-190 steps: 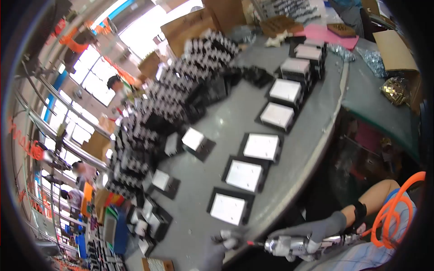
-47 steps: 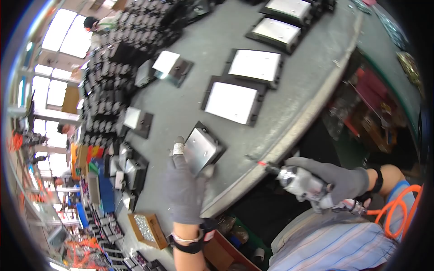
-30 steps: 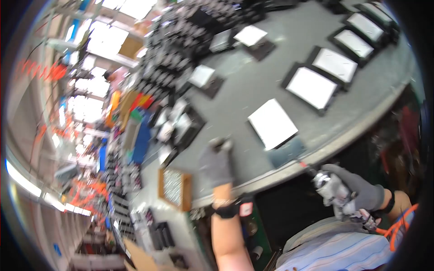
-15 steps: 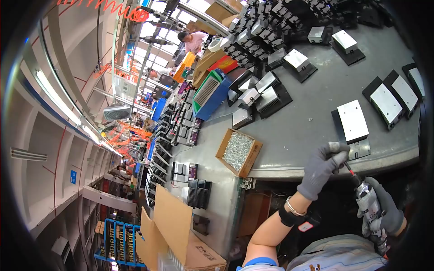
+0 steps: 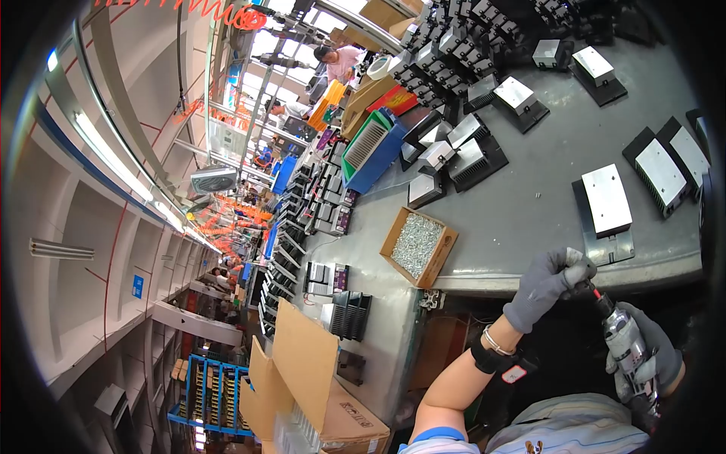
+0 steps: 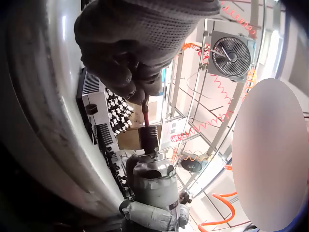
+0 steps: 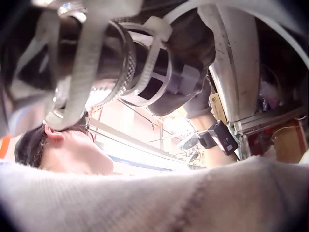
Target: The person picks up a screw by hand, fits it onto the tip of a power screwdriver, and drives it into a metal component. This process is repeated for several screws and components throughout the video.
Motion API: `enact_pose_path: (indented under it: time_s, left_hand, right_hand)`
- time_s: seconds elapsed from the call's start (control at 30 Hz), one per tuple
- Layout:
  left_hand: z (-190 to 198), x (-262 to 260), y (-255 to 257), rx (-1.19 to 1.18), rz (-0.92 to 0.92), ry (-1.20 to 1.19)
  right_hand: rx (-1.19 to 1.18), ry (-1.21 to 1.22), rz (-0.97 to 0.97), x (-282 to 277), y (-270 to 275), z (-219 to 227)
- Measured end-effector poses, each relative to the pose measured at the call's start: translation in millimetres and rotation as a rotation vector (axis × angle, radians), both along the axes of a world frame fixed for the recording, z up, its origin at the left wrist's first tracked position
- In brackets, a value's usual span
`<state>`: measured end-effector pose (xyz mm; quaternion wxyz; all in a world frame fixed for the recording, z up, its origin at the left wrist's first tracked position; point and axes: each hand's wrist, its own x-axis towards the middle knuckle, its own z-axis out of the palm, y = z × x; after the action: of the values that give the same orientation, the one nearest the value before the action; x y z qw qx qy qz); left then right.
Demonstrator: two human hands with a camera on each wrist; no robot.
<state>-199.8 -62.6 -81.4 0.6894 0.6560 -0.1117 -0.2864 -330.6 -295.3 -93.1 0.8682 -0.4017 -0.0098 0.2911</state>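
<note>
A grey worktable is curving across the right side of the head view. The person's left arm is slanting up from the bottom toward the table's near edge, bent at the elbow, a black strap circling it just below the glove; most of the right arm is lying out of sight. A metal-bodied power driver is standing at a slant in front of that edge, its nose pointing up toward the left hand. On the table, an open cardboard box is holding small silvery pieces, and a silver-topped block is resting on a dark plate near the edge. The gloved right hand is gripping the driver's body, fingers wrapping round it. The gloved left hand is curling its fingers inward, fingertips and thumb pinching the end of the thin, red-banded bit; whether something smaller is sitting between them is impossible to tell. The two hands are lying near each other but apart, the driver's nose bridging the gap.
</note>
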Motion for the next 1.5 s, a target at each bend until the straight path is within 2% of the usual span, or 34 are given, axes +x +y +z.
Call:
enact_pose_path:
  time_s: [0.13,0.17,0.2,0.23,0.27,0.33,0.37,0.4,0.47,0.5,0.53,0.57,0.6,0.63,0.67,0.73,0.8,0.83,0.87,0.93,1.03,1.23,1.33,1.4,1.5]
  left_hand:
    - [6.5,-2.8,-6.2,0.037,0.005,0.059]
    - [7.7,-3.7,-8.1,0.109,0.017,0.036]
    - [8.4,-2.8,-9.5,0.179,0.025,0.011]
    - [9.6,-1.4,-8.9,0.179,0.024,0.015]
    - [11.7,-1.1,-7.2,0.131,0.013,0.039]
    - [12.5,-3.4,-5.8,0.042,-0.015,0.074]
    - [13.5,-6.2,-8.1,-0.033,0.012,0.094]
    - [17.5,-7.8,-10.5,0.017,0.037,0.063]
    - [16.2,-9.1,-16.3,0.081,0.075,0.005]
    - [20.4,-4.6,-18.5,0.081,-0.031,0.014]
    - [22.4,-5.6,-22.9,0.127,-0.029,0.026]
    - [29.1,-3.7,-29.6,0.218,-0.056,-0.048]
    - [23.7,-2.4,-39.0,0.102,0.01,-0.242]
    - [29.9,11.1,-38.9,0.327,-0.027,-0.468]
    - [39.5,24.5,-39.0,0.659,-0.085,-0.768]
    - [39.8,56.0,-53.3,0.827,-0.268,-1.33]
    - [27.6,70.2,-71.2,1.019,-0.432,-1.218]
    - [24.4,78.1,-72.4,0.935,-0.458,-1.181]
    - [23.6,74.1,-73.9,0.933,-0.458,-1.182]
    - [21.7,54.2,-74.5,1.002,-0.363,-1.339]
    - [15.9,42.3,-69.1,1.003,-0.34,-1.299]
    - [13.9,40.1,-68.4,0.963,-0.306,-1.239]
    - [13.8,40.5,-69.9,0.963,-0.313,-1.223]
    - [12.8,41.5,-70.0,0.965,-0.317,-1.233]
    - [10.4,42.7,-68.5,0.894,-0.32,-1.226]
  right_hand:
    - [-0.018,0.016,-0.002,-0.7,-5.2,-11.6]
    - [-0.199,-0.227,0.01,1.1,-8.9,-25.6]
    - [-0.381,-0.472,0.02,7.1,-5.3,-19.3]
    - [-0.238,-0.279,0.061,4.8,-12.0,-17.9]
    - [-0.24,-0.267,0.058,8.6,-11.6,-13.7]
    - [0.255,0.076,0.15,6.8,-11.2,-6.8]
    - [0.259,0.087,0.176,7.8,-11.2,-1.5]
    - [0.255,0.107,0.176,8.7,-10.2,1.3]
    - [-0.035,-0.191,0.11,2.4,-10.8,-6.9]
    - [-0.106,-0.296,0.12,0.5,-15.8,-10.8]
    - [-0.18,-0.406,0.152,-2.5,-20.3,-13.1]
    - [-0.163,-0.381,0.111,-6.0,-23.1,-13.1]
    - [-0.135,-0.369,0.077,-9.6,-25.8,-13.0]
    - [-0.141,-0.34,0.016,-13.7,-27.6,-14.8]
    - [-0.161,-0.325,-0.015,-16.8,-32.8,-18.0]
    - [-0.16,-0.289,-0.074,-20.6,-33.1,-22.8]
    - [-0.167,-0.252,-0.108,-24.9,-34.6,-26.4]
    - [-0.181,-0.196,-0.086,-22.4,-35.6,-23.1]
    - [-0.192,-0.141,-0.063,-19.4,-36.5,-21.3]
    - [-0.191,-0.132,-0.07,-17.7,-33.8,-26.3]
    - [-0.256,-0.194,-0.079,-13.9,-31.0,-30.3]
    - [-0.233,-0.141,-0.07,-13.6,-29.8,-28.1]
    - [-0.144,-0.054,-0.043,-14.2,-28.9,-29.2]
    - [-0.23,-0.196,-0.073,-15.0,-25.4,-35.7]
    - [-0.157,-0.128,-0.083,-14.1,-24.2,-36.9]
